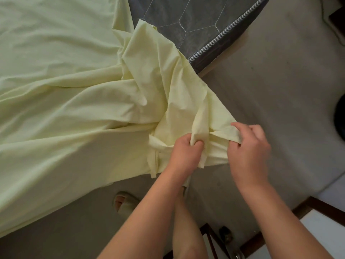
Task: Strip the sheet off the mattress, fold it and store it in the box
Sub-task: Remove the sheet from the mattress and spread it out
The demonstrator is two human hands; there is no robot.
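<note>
A pale yellow-green sheet (61,86) covers most of the mattress, wrinkled and pulled toward the near corner. At the far corner the sheet is peeled back, baring the dark grey quilted mattress (190,17) with its striped piping. My left hand (183,152) is clenched on a bunched fold of the sheet at the bed's near edge. Beside it, my right hand (249,146) pinches the sheet's loose corner flap, fingers curled over the hem. Both hands hold the cloth off the bed's edge, over the floor. No box is in view.
Grey concrete floor (280,81) runs along the bed's right side and front. My foot in a light slipper (124,201) stands by the bed's edge. A dark wooden frame with a white panel (321,227) sits at the lower right. A dark round object (340,118) shows at the right edge.
</note>
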